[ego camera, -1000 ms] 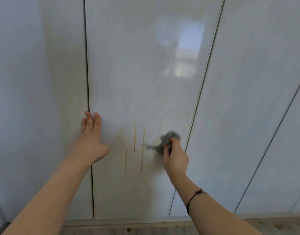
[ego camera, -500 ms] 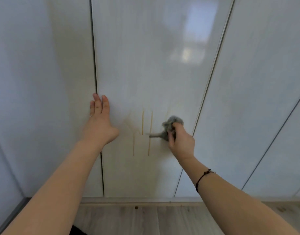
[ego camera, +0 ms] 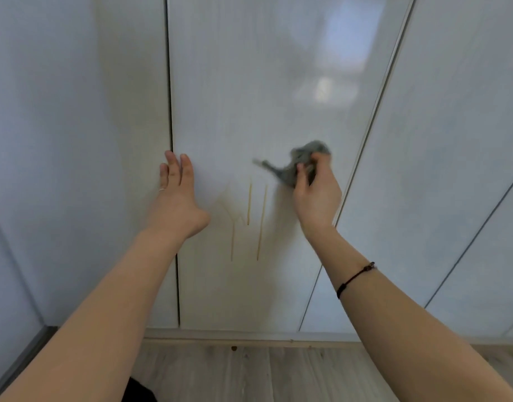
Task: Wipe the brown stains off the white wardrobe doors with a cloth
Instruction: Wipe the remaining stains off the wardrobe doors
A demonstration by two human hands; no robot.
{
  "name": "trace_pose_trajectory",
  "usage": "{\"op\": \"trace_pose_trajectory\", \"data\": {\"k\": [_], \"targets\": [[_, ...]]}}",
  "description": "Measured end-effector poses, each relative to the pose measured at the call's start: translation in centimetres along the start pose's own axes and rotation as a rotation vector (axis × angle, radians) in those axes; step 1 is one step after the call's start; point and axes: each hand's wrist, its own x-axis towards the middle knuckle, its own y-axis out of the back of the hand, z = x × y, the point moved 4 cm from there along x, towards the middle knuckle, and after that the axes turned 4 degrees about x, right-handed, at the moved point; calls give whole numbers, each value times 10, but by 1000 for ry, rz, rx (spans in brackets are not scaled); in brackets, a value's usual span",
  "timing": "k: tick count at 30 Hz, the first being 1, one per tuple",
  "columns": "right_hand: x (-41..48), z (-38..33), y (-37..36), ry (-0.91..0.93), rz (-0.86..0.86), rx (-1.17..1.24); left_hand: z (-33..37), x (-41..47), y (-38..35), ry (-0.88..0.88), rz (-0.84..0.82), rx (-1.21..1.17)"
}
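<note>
Cloth point(ego camera: 300, 163) bunched in right hand point(ego camera: 316, 192), just right of stains point(ego camera: 249, 210).

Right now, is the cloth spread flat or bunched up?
Bunched: the grey cloth is wadded in the right hand, one corner trailing left.

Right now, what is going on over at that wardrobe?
A person is cleaning a white wardrobe door. The right hand grips a crumpled grey cloth held up at the door, above and to the right of the marks. The left hand lies flat on the door near its left edge. Thin brown streaks run down between the hands, not yet wiped.
</note>
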Motion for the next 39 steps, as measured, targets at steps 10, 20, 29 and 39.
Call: {"op": "trace_pose_trajectory", "data": {"k": [10, 20, 29, 39], "targets": [[-59, 31, -18, 406, -429, -330, 2, 0, 0, 10, -9, 18], [-24, 71, 39, -123, -146, -254, 2, 1, 0, 0, 22, -12], [48, 25, 43, -275, 85, -64, 5, 2, -5, 22, 33, -28], [-52, 74, 32, -34, -266, -250, -2, 4, -3, 0, -9, -68]]}}
